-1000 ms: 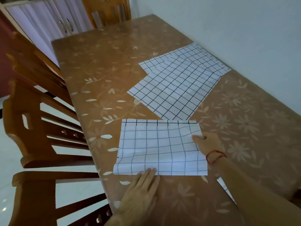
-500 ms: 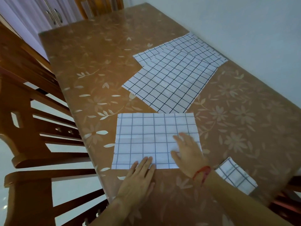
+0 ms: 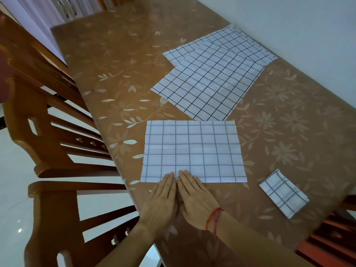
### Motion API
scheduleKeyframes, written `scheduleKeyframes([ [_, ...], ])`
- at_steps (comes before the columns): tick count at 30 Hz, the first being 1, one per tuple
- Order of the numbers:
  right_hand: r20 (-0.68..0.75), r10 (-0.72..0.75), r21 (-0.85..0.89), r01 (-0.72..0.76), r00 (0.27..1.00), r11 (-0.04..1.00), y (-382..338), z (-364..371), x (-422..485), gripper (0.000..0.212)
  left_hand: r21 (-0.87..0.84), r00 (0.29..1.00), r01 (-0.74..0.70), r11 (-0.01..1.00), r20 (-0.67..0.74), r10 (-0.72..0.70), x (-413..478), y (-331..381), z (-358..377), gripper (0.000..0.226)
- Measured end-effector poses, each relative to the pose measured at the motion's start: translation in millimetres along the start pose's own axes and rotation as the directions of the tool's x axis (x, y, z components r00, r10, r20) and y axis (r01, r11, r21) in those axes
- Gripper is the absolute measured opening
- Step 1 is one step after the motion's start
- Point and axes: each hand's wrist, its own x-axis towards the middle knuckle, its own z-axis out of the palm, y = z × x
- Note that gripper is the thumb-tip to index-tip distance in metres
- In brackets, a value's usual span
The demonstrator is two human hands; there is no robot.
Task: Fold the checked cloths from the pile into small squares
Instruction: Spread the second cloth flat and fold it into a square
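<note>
Cloth (image 3: 192, 151), folded to a flat rectangle, lay on the table (image 3: 134, 60) close to the near edge, seen from the head camera. Both hands lay palm down side by side at the middle of its near edge, touching each other along the forefingers. The left hand (image 3: 161, 201) had its fingers straight and together, only the tips resting on the cloth, gripping nothing. The right hand (image 3: 194, 199) lay the same way, flat, fingertips on the hem, a red string (image 3: 212, 218) round its wrist. Both forearms came in from the lower edge of the view and met at the hands.

The pile (image 3: 210, 81) of unfolded cloths lay spread beyond, its near corner just short of the cloth's far edge. A finished square (image 3: 283, 195) sat to the right, near the table's corner and apart from the cloth. A chair (image 3: 57, 151) stood at the left side.

One second earlier the right hand had held the cloth's right edge, and the cloth was rippled. Half a second earlier that hand was spread on the cloth's right half. Since then it had slid back to the near edge beside the left hand, which had kept its place, and the cloth now lay smooth.
</note>
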Motion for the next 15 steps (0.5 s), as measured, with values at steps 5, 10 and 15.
scheduleKeyframes([
  [5, 0.032, -0.025, 0.019, 0.025, 0.999, 1.000, -27.2, 5.2, 13.4, 0.063, 0.051, 0.993, 0.080, 0.995, 0.086, -0.084, -19.2, -20.2, -8.0, 0.059],
  [10, 0.065, 0.013, 0.033, -0.015, 0.998, 0.999, -39.0, 9.9, 20.7, 0.063, 0.083, 0.971, 0.199, 0.977, 0.122, -0.208, -26.8, -32.5, -8.8, 0.062],
  [15, 0.067, 0.065, -0.005, -0.065, 0.996, 0.998, -26.0, 13.5, 5.8, 0.068, 0.076, 0.965, 0.232, 0.970, 0.111, -0.239, -23.5, -30.1, -10.1, 0.060],
])
